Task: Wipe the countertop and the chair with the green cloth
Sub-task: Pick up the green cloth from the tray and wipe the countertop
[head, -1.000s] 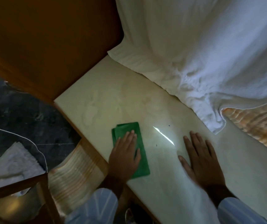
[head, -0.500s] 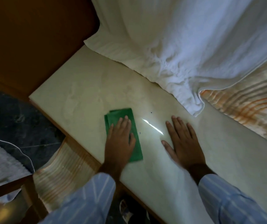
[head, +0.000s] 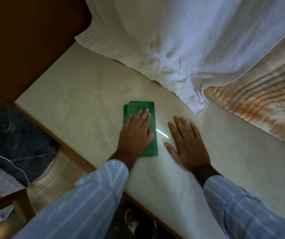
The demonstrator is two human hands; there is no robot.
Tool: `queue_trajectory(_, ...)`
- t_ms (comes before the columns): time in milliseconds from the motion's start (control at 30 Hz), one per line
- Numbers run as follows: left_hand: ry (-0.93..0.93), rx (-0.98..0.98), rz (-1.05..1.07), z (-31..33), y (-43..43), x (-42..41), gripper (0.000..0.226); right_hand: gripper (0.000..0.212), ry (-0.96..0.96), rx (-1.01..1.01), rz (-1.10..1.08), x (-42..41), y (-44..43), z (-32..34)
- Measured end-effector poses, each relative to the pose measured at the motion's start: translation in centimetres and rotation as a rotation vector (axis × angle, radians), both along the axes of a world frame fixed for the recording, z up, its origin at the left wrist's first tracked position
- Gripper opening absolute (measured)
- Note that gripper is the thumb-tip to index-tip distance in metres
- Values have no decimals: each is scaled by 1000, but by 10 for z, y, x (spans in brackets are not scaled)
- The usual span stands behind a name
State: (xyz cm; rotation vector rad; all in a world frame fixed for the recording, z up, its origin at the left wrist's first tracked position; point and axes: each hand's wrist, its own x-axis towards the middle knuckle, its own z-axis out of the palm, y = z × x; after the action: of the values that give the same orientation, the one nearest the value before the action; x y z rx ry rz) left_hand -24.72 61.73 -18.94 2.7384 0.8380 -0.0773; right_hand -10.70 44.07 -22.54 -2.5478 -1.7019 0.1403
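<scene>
A folded green cloth (head: pixel 138 106) lies flat on the pale, glossy countertop (head: pixel 79 107). My left hand (head: pixel 135 133) presses down on it with the palm and fingers spread, covering its near half. My right hand (head: pixel 184 142) rests flat on the bare countertop just right of the cloth, fingers apart and holding nothing. Both arms wear light blue striped sleeves. Part of a wooden chair frame (head: pixel 17 200) shows at the bottom left, below the counter's edge.
A white towel (head: pixel 172 49) hangs down onto the back of the countertop. Orange-striped fabric (head: pixel 258 104) lies at the right behind it. A brown wooden panel (head: pixel 26 40) stands at the far left. Dark floor (head: pixel 9 131) lies below the counter's left edge.
My left hand has slid the green cloth away from the counter's left corner and front edge. My right hand now lies closer to the cloth.
</scene>
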Motion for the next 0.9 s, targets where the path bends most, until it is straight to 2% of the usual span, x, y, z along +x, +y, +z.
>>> queue_trajectory(100, 26, 25, -65, 3, 25, 38, 59, 74, 2, -4, -2, 0, 0, 0)
queue_trajectory(200, 38, 37, -111, 3, 23, 37, 58, 74, 7, -1, -7, -1, -1, -1)
queue_trajectory(367, -11, 6, -128, 4, -16, -20, 56, 75, 20, -4, -5, 1, -2, 1)
queue_trajectory(567, -125, -28, -256, -5, -56, -102, 47, 76, 17, -12, -6, 0, -1, -1)
queue_trajectory(733, -149, -2, -28, -10, -13, -114, 49, 75, -2, 1, -10, 0, -1, -2)
queue_trajectory(900, -75, 32, 197, -3, 70, -106, 51, 74, 1, 12, -5, -1, -2, -3)
